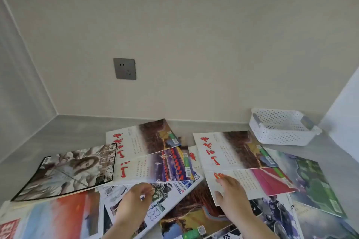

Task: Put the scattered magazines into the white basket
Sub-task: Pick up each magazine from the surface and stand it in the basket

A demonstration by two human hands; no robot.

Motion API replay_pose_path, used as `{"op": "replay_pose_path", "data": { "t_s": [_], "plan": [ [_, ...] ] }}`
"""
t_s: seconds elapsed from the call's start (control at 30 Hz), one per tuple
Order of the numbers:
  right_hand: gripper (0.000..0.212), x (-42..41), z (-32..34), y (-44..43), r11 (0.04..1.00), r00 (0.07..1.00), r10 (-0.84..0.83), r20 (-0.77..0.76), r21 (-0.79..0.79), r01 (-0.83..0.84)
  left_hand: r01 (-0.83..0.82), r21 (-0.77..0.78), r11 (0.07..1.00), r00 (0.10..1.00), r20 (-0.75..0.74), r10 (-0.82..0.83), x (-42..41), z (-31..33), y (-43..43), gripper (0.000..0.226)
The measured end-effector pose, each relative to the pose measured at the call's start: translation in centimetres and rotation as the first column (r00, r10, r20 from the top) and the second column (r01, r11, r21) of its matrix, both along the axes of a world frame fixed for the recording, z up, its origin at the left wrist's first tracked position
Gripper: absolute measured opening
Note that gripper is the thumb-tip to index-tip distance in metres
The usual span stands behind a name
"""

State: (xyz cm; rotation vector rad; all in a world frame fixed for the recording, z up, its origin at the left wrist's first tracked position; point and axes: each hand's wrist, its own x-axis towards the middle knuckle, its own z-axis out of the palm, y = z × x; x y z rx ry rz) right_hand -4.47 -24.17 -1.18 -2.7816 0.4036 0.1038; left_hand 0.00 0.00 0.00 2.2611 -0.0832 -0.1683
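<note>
white basket [275, 136] lies lengthwise, left to right

I see bare grey floor [73, 132] far left. Overlapping glossy magazines [239, 151] crowd the way toward the white perforated plastic basket [281, 136].

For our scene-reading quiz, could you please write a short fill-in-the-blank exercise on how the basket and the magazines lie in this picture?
1. The white basket stands to the far ____ of the scattered magazines.
2. Inside the basket, ____ magazines can be seen.
3. The grey socket is set in the ____.
4. The black-bordered magazine lies on the ____ side of the spread.

Missing words: right; no; wall; left.
</note>
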Motion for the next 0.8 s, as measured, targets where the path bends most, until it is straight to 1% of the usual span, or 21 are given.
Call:
{"op": "replay_pose_path", "data": {
  "t_s": [0.03,0.1,0.13,0.2,0.27,0.33,0.4,0.47,0.53,0.63,0.7,0.77,0.8],
  "plan": [
    [0.046,0.6,-0.3,-0.5,0.997,1.000,-0.002,-0.025,-0.076,0.000,0.022,0.049,0.999,1.000,0.005,-0.022,0.6,-0.4,-0.2,0.023],
    [0.051,1.7,-1.1,-1.5,0.988,0.998,-0.021,-0.060,-0.153,0.011,0.096,0.228,0.969,0.995,0.009,-0.100,1.5,-1.4,-0.6,0.040],
    [0.052,2.3,-1.1,-2.0,0.985,0.996,-0.028,-0.087,-0.175,0.012,0.143,0.311,0.940,0.989,-0.015,-0.146,1.7,-1.6,-0.8,0.048],
    [0.056,3.7,-1.8,-2.7,0.973,0.991,-0.011,-0.137,-0.231,-0.021,0.226,0.428,0.875,0.973,-0.062,-0.221,2.3,-2.3,-1.3,0.062],
    [0.060,5.1,-2.1,-3.1,0.942,0.982,0.021,-0.190,-0.324,-0.083,0.276,0.504,0.819,0.960,-0.107,-0.258,2.9,-3.0,-1.5,0.067],
    [0.059,6.4,-2.6,-3.2,0.901,0.969,0.056,-0.242,-0.407,-0.153,0.309,0.551,0.775,0.950,-0.145,-0.276,3.2,-3.7,-1.3,0.067],
    [0.054,7.3,-3.0,-2.9,0.861,0.953,0.072,-0.294,-0.464,-0.208,0.340,0.588,0.734,0.940,-0.179,-0.292,3.4,-4.3,-1.0,0.068],
    [0.049,7.9,-3.1,-2.6,0.824,0.944,0.102,-0.314,-0.505,-0.257,0.355,0.606,0.712,0.934,-0.191,-0.303,3.6,-4.7,-0.7,0.068],
    [0.048,8.2,-3.2,-2.6,0.801,0.941,0.136,-0.310,-0.525,-0.288,0.359,0.597,0.717,0.933,-0.202,-0.298,4.0,-4.8,-0.7,0.068],
    [0.048,8.7,-2.5,-2.8,0.805,0.931,0.173,-0.321,-0.499,-0.322,0.360,0.589,0.724,0.932,-0.198,-0.303,4.4,-4.7,-0.7,0.068],
    [0.050,9.3,-2.3,-3.1,0.749,0.942,0.194,-0.273,-0.579,-0.322,0.336,0.589,0.735,0.941,-0.179,-0.286,4.3,-4.5,-0.8,0.065],
    [0.043,9.5,-1.2,-3.2,0.731,0.932,0.205,-0.298,-0.587,-0.348,0.300,0.589,0.751,0.953,-0.156,-0.258,4.1,-4.4,-1.1,0.059],
    [0.039,9.5,-1.5,-3.6,0.721,0.915,0.244,-0.321,-0.571,-0.393,0.284,0.582,0.762,0.958,-0.152,-0.241,4.0,-4.3,-1.4,0.056]
  ]
}}
